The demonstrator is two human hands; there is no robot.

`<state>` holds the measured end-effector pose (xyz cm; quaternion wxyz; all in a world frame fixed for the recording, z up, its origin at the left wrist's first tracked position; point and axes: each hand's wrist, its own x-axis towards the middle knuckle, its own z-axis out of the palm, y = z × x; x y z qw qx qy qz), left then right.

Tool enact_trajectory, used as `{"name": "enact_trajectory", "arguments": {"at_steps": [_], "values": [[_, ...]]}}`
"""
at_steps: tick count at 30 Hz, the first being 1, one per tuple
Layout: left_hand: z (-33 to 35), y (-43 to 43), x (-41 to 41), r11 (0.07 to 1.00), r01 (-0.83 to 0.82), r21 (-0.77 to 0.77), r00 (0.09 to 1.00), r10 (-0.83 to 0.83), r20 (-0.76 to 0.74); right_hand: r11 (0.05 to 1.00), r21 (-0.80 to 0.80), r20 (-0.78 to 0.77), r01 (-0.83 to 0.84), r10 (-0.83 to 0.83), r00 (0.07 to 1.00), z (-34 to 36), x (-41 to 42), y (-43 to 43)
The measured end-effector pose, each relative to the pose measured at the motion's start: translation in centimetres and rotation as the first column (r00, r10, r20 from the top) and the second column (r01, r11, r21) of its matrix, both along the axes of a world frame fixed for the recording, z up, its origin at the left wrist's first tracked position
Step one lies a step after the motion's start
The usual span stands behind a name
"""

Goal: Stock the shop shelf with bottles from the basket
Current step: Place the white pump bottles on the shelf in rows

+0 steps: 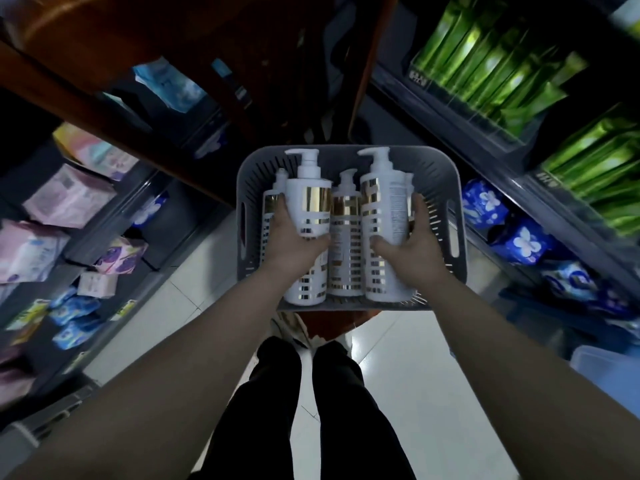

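The left hand [294, 237] is gripping one white pump bottle [309, 202] and the right hand [412, 244] is gripping another pump bottle [382, 209], both in the grey basket [446, 188].

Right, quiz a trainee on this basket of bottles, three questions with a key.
1. True or false: the left hand and the right hand each grip a white pump bottle.
2. Pick one: the packets at upper right are A pink, B green, C red.
3. Fill in: the bands on the bottles in the grey basket are ____.

Key: 1 true; 2 B; 3 gold.
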<state>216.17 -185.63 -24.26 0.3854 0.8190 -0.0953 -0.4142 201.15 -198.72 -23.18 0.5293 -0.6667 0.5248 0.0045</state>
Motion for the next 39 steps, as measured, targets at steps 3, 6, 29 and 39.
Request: {"name": "enact_trajectory", "arguments": {"at_steps": [3,6,29,39], "values": [[4.3,1.3,0.9,0.996,-0.013,-0.084,1.0,0.011,-0.028,0.983,0.168,0.2,0.078,-0.111,0.973,4.1,-0.5,0.0],[9.2,2.3,1.8,0.981,-0.041,-0.192,0.999,0.037,-0.023,0.911,0.405,0.376,0.079,-0.244,0.894,8.5,-0.4,-0.1],[42.2,20.8,5.2,0.829,-0.139,-0.541,0.786,0.425,0.449,0.851,0.015,0.806,-0.526,0.301,0.51,39.5,11.7,10.6],[47.9,36.5,7.9,0.766,-0.307,-0.565,0.533,0.63,0.565,0.752,-0.228,0.819,-0.618,0.491,0.297,48.0,21.0,24.1]]}}
